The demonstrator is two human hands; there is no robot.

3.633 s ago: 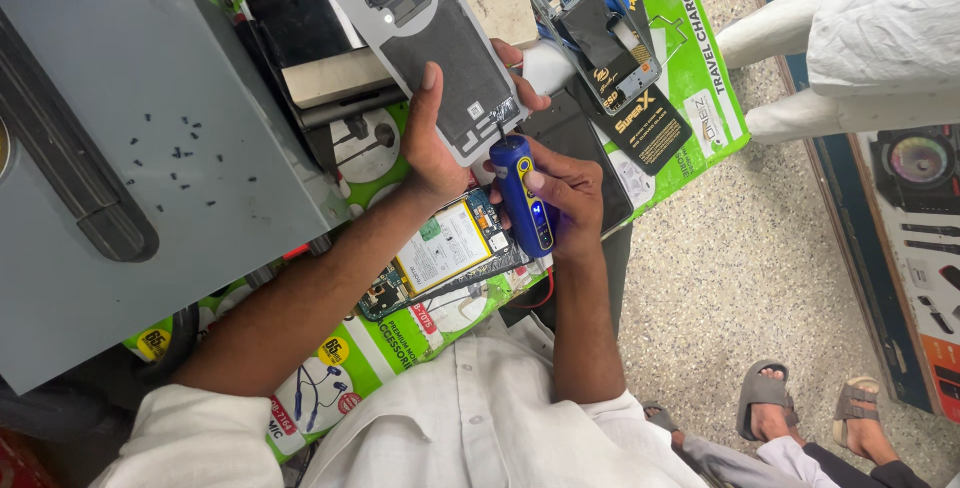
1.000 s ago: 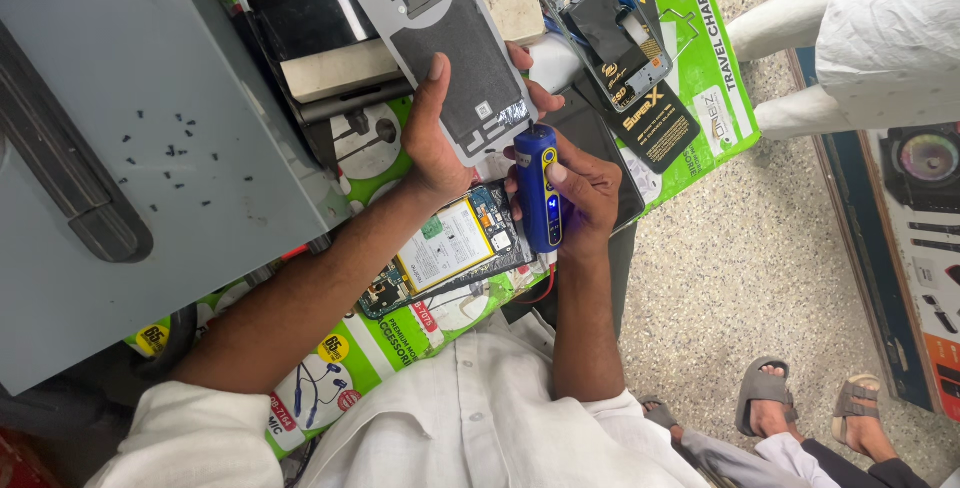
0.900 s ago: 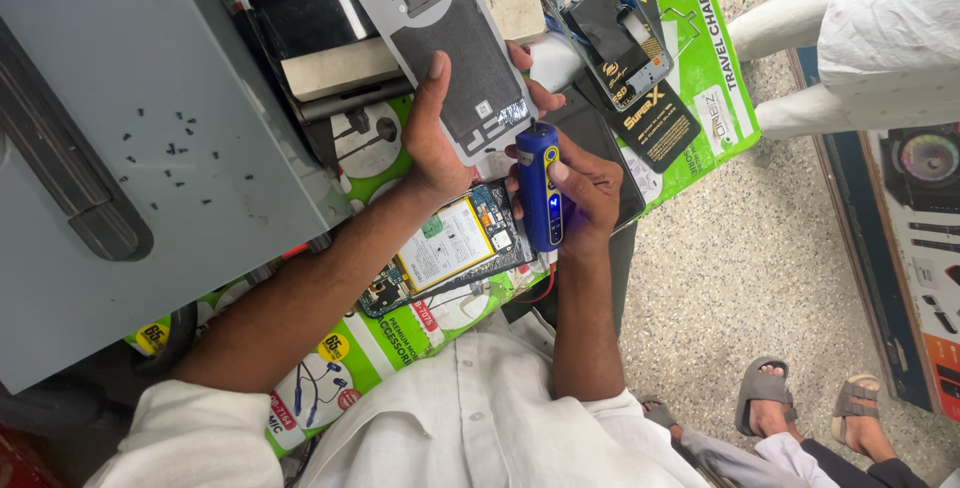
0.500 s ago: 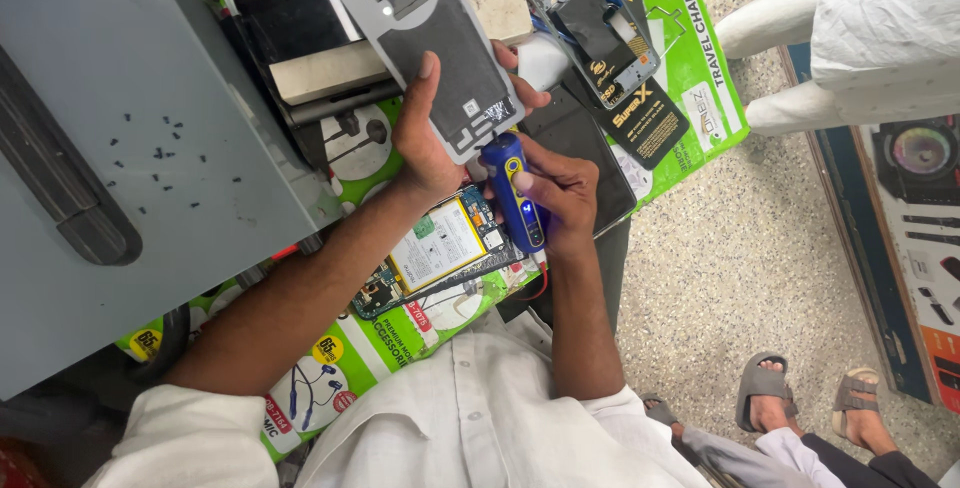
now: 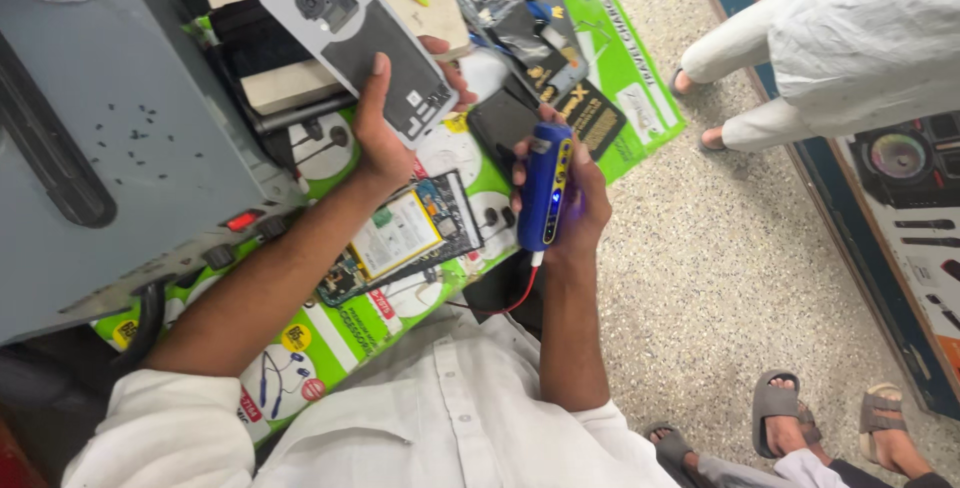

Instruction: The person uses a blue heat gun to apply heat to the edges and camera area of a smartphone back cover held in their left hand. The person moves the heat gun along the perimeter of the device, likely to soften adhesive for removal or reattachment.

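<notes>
Fingers of the left hand (image 5: 385, 138) gripped a grey phone back cover (image 5: 355, 38), raised above an opened phone (image 5: 400, 238) that lay under the wrist. Just beside it, the right hand (image 5: 565, 193) was clenched around a blue handheld tool (image 5: 546, 186), held upright.

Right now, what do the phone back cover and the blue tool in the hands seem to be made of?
Back cover, in the left hand: probably plastic, matt grey, with a dark inner sheet; thin and flat.
Blue tool, in the right hand: apparently glossy moulded plastic with a yellow strip; it shows highlights.
</notes>
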